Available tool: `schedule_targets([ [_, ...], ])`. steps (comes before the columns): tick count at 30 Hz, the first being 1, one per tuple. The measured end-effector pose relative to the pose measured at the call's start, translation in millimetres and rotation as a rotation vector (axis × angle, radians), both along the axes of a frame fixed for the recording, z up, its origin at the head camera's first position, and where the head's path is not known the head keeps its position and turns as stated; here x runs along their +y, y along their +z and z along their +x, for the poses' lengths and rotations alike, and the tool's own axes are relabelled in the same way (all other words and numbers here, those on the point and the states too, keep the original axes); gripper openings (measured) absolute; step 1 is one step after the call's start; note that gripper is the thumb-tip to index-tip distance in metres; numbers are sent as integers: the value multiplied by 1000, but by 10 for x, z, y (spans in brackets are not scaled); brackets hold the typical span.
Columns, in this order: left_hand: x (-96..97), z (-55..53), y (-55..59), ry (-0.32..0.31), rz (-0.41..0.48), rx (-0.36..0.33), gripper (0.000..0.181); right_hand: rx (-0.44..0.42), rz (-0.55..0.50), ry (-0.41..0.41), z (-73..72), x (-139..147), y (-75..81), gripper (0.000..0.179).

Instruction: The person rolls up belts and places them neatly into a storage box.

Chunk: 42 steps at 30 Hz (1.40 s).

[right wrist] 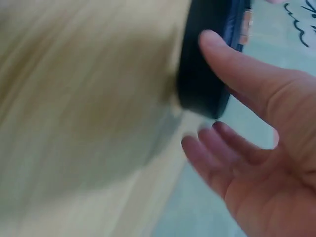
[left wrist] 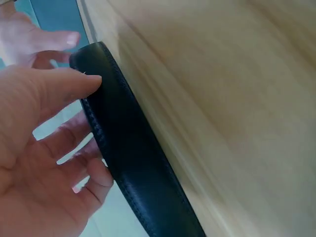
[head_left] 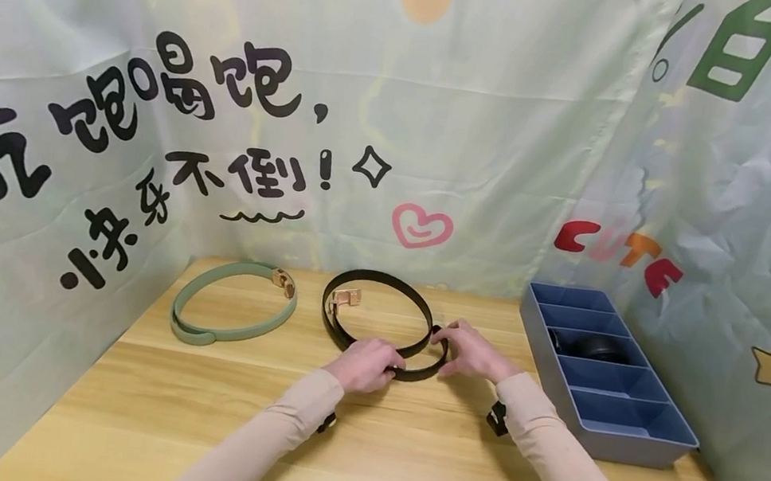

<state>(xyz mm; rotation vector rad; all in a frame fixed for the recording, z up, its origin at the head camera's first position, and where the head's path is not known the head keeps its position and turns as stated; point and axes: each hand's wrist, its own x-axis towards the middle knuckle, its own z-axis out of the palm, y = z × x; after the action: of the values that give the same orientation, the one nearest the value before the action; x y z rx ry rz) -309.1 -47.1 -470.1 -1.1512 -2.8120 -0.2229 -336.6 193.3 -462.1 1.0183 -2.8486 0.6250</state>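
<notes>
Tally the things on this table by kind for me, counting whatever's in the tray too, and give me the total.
Belts: 2, a pale green leather-look looped belt and a black leather-look belt
Trays: 1, a blue rectangular plastic-looking tray
Rolled things: 1, a black coiled object, possibly another belt
Total: 4

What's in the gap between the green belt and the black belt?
Nothing lies between the green belt and the black belt: the head view shows just a strip of bare wooden table there.
</notes>
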Motion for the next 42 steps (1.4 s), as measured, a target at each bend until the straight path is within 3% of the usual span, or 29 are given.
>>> schedule_targets([
  [4,37,22,1,15,-27,-27,2,-46,52,13,-14,31,-59,27],
  [8,97,43,-25,50,-40,-28,26,-62,32,26,-17,-8,-89,15],
  [12,170,62,-49,64,-56,-31,23,-48,11,77,-8,-94,-108,15],
  [15,225,54,-56,28,-67,-45,26,-51,1,97,6,-138,-124,18],
  [21,218,-4,-34,-85,-61,-66,25,-137,-95,81,-2,-178,-124,35],
  [24,196,-19,-20,-91,-51,-100,27,-112,-82,80,-5,-184,-122,29],
  [26,204,-19,-7,-60,-49,-131,26,-92,-65,79,-4,-200,-126,23],
  [29,231,-15,-7,43,-24,-151,18,-83,-61,71,25,-234,-129,19],
  [33,245,-1,-29,164,26,-140,33,-93,-72,72,55,-268,-145,22],
  [39,258,-6,-59,155,40,-164,43,-191,-134,58,51,-256,-163,34],
  [42,276,-26,-79,165,63,-161,32,-208,-134,67,48,-262,-156,38],
])
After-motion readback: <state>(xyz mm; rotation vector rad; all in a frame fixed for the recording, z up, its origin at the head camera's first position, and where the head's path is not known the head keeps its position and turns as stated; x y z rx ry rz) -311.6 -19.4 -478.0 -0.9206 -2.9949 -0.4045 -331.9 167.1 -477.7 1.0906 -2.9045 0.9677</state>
